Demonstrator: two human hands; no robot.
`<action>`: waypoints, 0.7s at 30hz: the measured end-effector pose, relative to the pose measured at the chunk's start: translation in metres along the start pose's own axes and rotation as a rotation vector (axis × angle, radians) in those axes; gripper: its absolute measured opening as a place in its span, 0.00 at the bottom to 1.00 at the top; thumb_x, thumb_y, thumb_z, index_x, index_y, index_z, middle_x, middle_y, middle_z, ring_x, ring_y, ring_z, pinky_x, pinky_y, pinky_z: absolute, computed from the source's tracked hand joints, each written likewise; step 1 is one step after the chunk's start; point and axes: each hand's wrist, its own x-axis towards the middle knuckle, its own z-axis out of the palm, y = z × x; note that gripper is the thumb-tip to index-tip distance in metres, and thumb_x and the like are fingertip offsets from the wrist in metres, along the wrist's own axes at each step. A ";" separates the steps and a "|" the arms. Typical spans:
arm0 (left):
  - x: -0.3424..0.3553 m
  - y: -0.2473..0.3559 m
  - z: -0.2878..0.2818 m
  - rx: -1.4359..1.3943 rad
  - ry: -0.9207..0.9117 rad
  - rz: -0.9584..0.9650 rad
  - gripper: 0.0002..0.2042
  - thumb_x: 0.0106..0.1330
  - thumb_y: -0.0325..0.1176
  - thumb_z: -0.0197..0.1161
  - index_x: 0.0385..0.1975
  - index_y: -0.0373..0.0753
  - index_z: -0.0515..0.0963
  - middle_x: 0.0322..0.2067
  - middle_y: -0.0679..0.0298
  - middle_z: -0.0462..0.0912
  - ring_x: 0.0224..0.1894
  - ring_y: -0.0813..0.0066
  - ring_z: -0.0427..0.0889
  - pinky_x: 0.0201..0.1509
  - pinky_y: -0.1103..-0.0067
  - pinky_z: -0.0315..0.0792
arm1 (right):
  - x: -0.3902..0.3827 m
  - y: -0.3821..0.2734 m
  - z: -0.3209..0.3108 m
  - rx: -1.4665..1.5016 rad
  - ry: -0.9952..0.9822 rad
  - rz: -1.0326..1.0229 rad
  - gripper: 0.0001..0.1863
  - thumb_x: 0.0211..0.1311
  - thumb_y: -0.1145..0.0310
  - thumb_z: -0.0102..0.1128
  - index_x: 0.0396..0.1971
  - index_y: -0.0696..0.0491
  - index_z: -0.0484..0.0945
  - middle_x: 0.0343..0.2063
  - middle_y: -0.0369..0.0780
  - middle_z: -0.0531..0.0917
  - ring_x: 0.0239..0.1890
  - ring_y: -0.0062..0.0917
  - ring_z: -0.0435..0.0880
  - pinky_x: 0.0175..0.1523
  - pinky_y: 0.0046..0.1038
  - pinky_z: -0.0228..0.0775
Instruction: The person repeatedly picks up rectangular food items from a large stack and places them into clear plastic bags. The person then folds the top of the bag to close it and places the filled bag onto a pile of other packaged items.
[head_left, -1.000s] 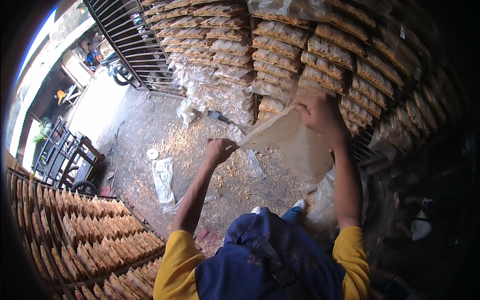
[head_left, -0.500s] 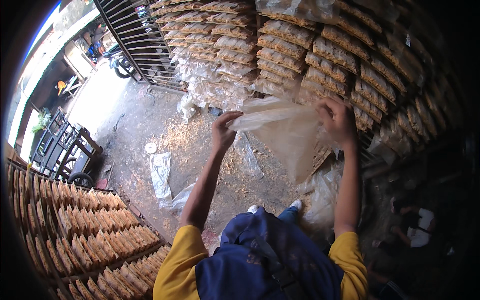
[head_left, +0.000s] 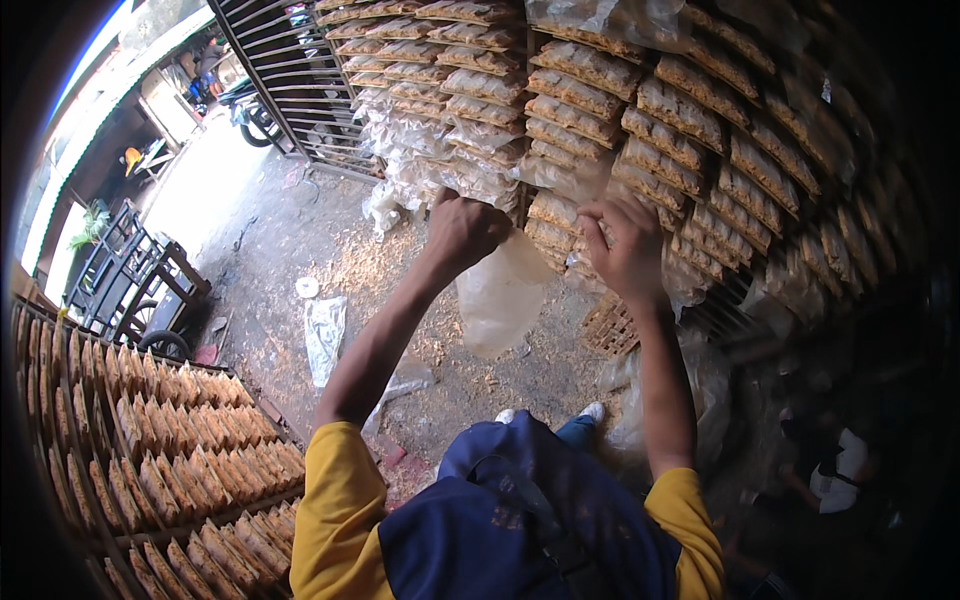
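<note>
My left hand (head_left: 466, 232) is closed in a fist around the top of a thin, cloudy plastic sheet (head_left: 500, 300). The sheet hangs below the knuckles over the floor. To the right, apart from the left hand, my right hand (head_left: 626, 240) is raised with its fingers curled in toward the thumb. Whatever it may pinch is too small or hidden to make out. Both hands are in front of a tall rack of flat, plastic-wrapped slabs (head_left: 575, 90), filled with something pale brown and crumbly.
A second rack of wrapped slabs (head_left: 200, 440) stands at the lower left. Crumbs (head_left: 370, 265) and a white plastic scrap (head_left: 323, 340) litter the floor. A brown slatted crate (head_left: 610, 325) lies below my right hand. A dark cart (head_left: 135, 275) stands left; a person (head_left: 840, 470) sits in shadow at right.
The plastic sheet was stretched between both hands; now it hangs from my left hand, bunched smaller. My left hand has turned over and moved right, and my right hand has moved left.
</note>
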 end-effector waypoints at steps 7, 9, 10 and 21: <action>0.006 0.020 -0.013 0.093 0.019 0.013 0.06 0.53 0.42 0.70 0.23 0.51 0.86 0.18 0.68 0.83 0.22 0.64 0.81 0.43 0.72 0.66 | -0.013 -0.036 0.056 0.012 -0.026 0.003 0.15 0.50 0.66 0.70 0.39 0.50 0.81 0.31 0.38 0.84 0.38 0.32 0.84 0.53 0.36 0.65; 0.003 0.009 -0.012 0.096 0.029 0.023 0.06 0.53 0.44 0.70 0.23 0.51 0.86 0.19 0.68 0.83 0.23 0.64 0.80 0.42 0.69 0.64 | -0.010 -0.024 0.051 0.005 -0.039 0.018 0.11 0.51 0.69 0.68 0.37 0.50 0.82 0.29 0.37 0.85 0.37 0.30 0.84 0.52 0.35 0.65; 0.003 0.001 -0.016 0.123 0.026 0.036 0.06 0.53 0.44 0.70 0.23 0.51 0.86 0.21 0.69 0.84 0.24 0.65 0.80 0.42 0.69 0.64 | -0.008 -0.019 0.049 0.029 0.021 -0.007 0.08 0.52 0.74 0.63 0.33 0.49 0.84 0.26 0.36 0.86 0.34 0.28 0.84 0.49 0.32 0.64; -0.004 -0.024 -0.042 -0.482 0.090 -0.179 0.16 0.53 0.18 0.67 0.41 0.40 0.86 0.36 0.58 0.88 0.39 0.69 0.88 0.43 0.75 0.79 | 0.000 0.010 -0.003 0.174 0.114 0.259 0.17 0.54 0.68 0.62 0.45 0.53 0.81 0.39 0.44 0.86 0.44 0.36 0.84 0.57 0.36 0.69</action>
